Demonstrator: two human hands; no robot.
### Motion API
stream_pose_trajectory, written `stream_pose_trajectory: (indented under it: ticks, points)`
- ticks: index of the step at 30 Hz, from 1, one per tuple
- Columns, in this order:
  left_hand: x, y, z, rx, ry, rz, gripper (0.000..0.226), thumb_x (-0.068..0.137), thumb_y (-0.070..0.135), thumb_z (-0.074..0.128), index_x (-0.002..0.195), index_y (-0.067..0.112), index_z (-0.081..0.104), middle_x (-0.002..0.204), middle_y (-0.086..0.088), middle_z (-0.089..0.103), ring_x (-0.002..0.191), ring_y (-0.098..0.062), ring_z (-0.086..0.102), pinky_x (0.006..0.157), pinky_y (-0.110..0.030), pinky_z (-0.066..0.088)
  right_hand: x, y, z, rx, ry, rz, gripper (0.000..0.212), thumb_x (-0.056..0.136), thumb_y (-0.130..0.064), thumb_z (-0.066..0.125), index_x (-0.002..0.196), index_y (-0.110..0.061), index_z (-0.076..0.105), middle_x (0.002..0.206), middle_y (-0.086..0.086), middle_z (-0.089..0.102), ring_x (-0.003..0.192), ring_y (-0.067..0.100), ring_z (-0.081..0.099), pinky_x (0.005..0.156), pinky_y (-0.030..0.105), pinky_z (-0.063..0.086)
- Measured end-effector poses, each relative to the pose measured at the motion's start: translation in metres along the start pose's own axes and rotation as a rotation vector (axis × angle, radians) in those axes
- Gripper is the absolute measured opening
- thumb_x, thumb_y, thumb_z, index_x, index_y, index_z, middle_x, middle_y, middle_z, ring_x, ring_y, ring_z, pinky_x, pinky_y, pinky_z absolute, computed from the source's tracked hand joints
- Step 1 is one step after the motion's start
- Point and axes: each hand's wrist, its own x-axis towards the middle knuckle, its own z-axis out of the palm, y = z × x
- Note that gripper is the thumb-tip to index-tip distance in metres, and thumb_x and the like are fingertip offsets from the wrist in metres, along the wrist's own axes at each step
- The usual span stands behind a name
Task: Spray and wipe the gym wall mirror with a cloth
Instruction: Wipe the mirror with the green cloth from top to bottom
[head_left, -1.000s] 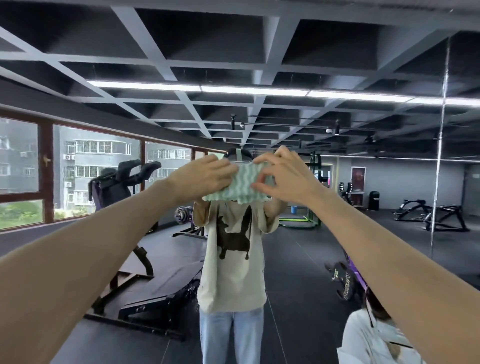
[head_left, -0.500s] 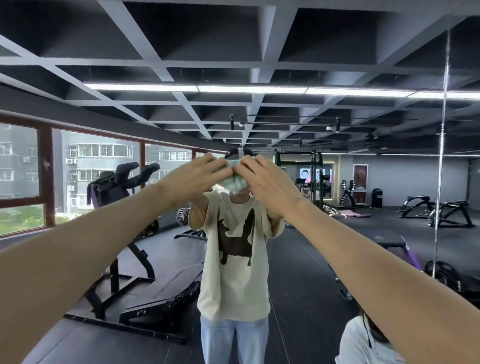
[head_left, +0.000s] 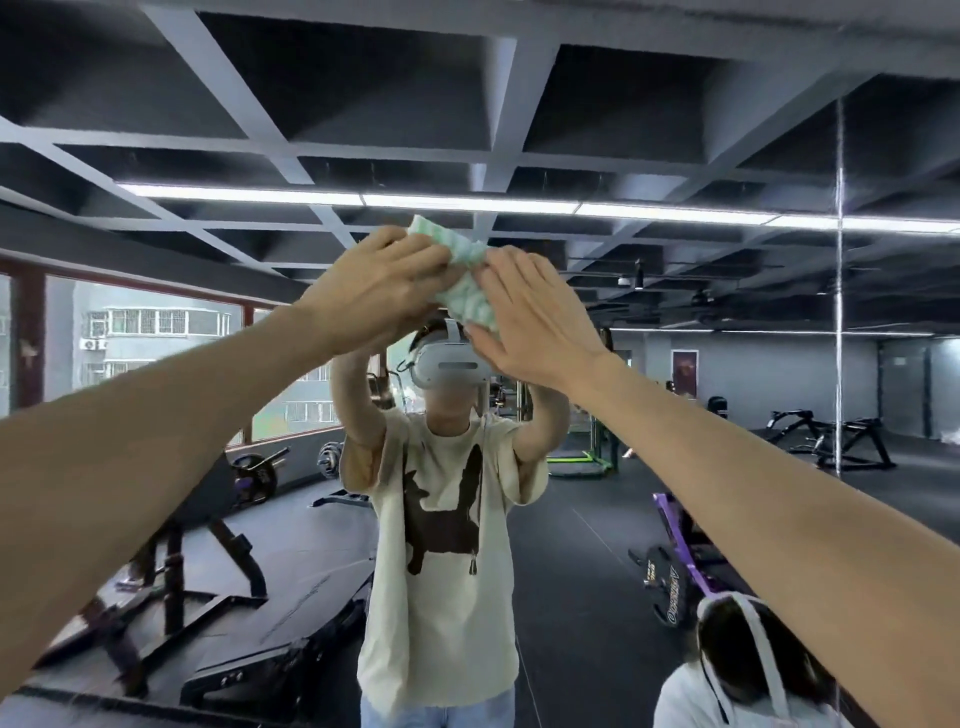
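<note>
Holding a green-and-white cloth (head_left: 467, 283) high against the mirror (head_left: 727, 405), both arms raised. Gripping its left edge with the left hand (head_left: 379, 291), fingers (head_left: 434, 262) bent and pressed together over the fabric. Pressing its right side with the right hand (head_left: 535, 322), fingers (head_left: 511, 270) straight and close together, thumb just below the lower corner. Bunched between the two sets of fingertips, above the reflected headset (head_left: 449, 364) and just under the reflected light strip (head_left: 467, 203).
</note>
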Motion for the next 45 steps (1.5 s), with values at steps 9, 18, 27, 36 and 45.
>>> stream_pose_trajectory:
  ticks: [9, 18, 27, 36, 45]
  points:
    - [0.031, -0.011, 0.007, -0.071, 0.095, -0.24, 0.031, 0.087, 0.02, 0.037, 0.084, 0.005, 0.064, 0.088, -0.011, 0.063, 0.077, -0.028, 0.057, 0.069, -0.039, 0.04, 0.013, 0.024, 0.02, 0.136, -0.064, 0.085, 0.076, 0.092, -0.006, 0.056, 0.152, -0.02, 0.011, 0.159, -0.002, 0.013, 0.146, 0.014, 0.008, 0.118, 0.032, 0.006]
    - [0.083, -0.015, 0.015, -0.126, 0.042, -0.297, 0.03, 0.077, 0.0, 0.058, 0.101, 0.013, 0.072, 0.113, -0.002, 0.068, 0.111, -0.022, 0.059, 0.1, -0.037, 0.037, 0.013, 0.036, 0.007, 0.107, -0.088, 0.213, 0.056, 0.101, -0.033, 0.021, 0.152, -0.01, 0.015, 0.16, 0.003, 0.013, 0.148, 0.018, 0.007, 0.121, 0.034, 0.007]
    - [0.14, -0.014, -0.003, 0.082, -0.326, -0.39, 0.051, 0.095, 0.017, 0.041, 0.145, 0.019, 0.031, 0.154, 0.001, 0.025, 0.145, -0.02, 0.008, 0.116, -0.046, -0.003, 0.042, 0.068, 0.012, 0.045, 0.026, 0.463, 0.055, 0.1, -0.012, 0.039, 0.15, -0.008, 0.015, 0.158, 0.005, 0.017, 0.147, 0.023, 0.008, 0.121, 0.034, 0.002]
    - [0.119, -0.004, -0.009, -0.045, -0.229, -0.363, 0.042, 0.093, 0.023, 0.04, 0.135, 0.025, 0.048, 0.142, -0.007, 0.045, 0.139, -0.023, 0.027, 0.115, -0.042, 0.01, 0.001, 0.089, 0.001, 0.142, 0.05, 0.366, 0.057, 0.095, -0.005, 0.047, 0.149, -0.013, 0.028, 0.151, 0.005, 0.035, 0.125, 0.021, 0.047, 0.101, 0.035, 0.044]
    - [0.118, -0.011, -0.013, 0.022, 0.004, -0.547, 0.032, 0.088, 0.025, 0.055, 0.117, 0.011, 0.055, 0.123, -0.01, 0.055, 0.121, -0.028, 0.044, 0.113, -0.043, 0.018, 0.028, 0.068, 0.009, 0.112, -0.042, 0.223, 0.064, 0.093, -0.012, 0.052, 0.151, -0.02, 0.024, 0.155, 0.0, 0.029, 0.14, 0.02, 0.029, 0.113, 0.036, 0.029]
